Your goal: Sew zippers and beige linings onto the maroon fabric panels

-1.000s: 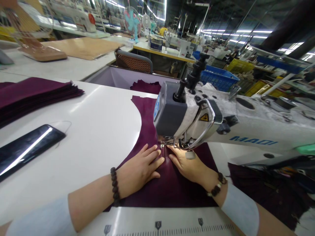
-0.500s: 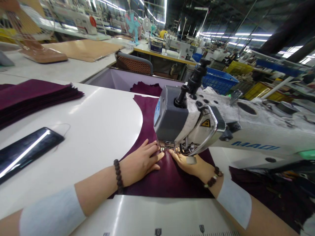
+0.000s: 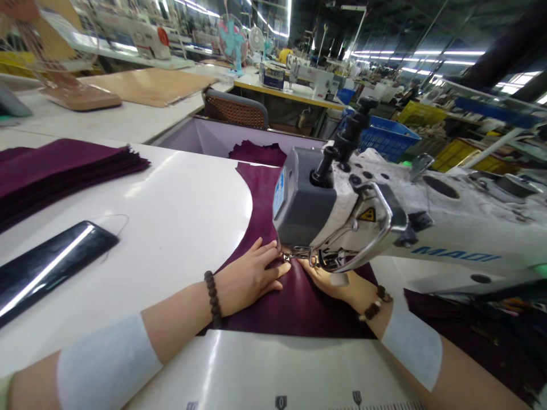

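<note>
A piece of dark maroon fabric (image 3: 299, 310) lies on the white sewing table, running under the presser foot (image 3: 287, 258) of a sewing machine (image 3: 305, 193). My left hand (image 3: 252, 275) rests flat on it, left of the foot, fingers stretched and slightly spread. To the right of the foot, my right hand (image 3: 337, 285) lies on the same fabric with its fingertips close to the foot. The machine head and its finger guard hide part of that hand. The fabric's far end passes behind the machine head.
A stack of maroon pieces (image 3: 64, 171) lies at the left, with a shiny black object (image 3: 55, 262) nearer me. More maroon fabric (image 3: 256, 152) sits in a lilac trough (image 3: 205, 134) beyond the table. Dark cloth (image 3: 470, 336) lies at the right. Ruler marks (image 3: 281, 402) line the front edge.
The fabric has slid slightly away from me under the presser foot, and both hands have moved a little with it. The view has shifted slightly.
</note>
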Motion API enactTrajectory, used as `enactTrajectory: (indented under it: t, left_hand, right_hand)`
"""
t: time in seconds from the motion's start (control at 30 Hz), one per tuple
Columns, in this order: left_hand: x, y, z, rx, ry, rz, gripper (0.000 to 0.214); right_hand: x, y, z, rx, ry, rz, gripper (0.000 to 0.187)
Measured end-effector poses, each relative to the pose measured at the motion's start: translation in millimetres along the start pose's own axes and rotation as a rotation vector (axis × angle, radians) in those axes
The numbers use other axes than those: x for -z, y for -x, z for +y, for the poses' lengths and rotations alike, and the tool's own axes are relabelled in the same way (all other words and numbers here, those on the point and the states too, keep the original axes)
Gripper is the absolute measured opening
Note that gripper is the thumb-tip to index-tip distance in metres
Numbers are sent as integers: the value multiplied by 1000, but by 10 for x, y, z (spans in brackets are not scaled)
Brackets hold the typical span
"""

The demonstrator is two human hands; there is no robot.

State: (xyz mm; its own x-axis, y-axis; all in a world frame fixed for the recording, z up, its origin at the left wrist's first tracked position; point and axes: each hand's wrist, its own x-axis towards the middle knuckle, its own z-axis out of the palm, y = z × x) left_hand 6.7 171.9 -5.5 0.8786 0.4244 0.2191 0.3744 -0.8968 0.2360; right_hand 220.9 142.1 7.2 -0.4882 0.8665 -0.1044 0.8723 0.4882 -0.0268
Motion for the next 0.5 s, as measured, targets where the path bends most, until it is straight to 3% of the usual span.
enactTrajectory:
  t: [0.5]
  left_hand:
    - [57,-11,-16,-41,-6,-27,30]
  right_hand:
    - [61,49,-115,-71,-14,21,35]
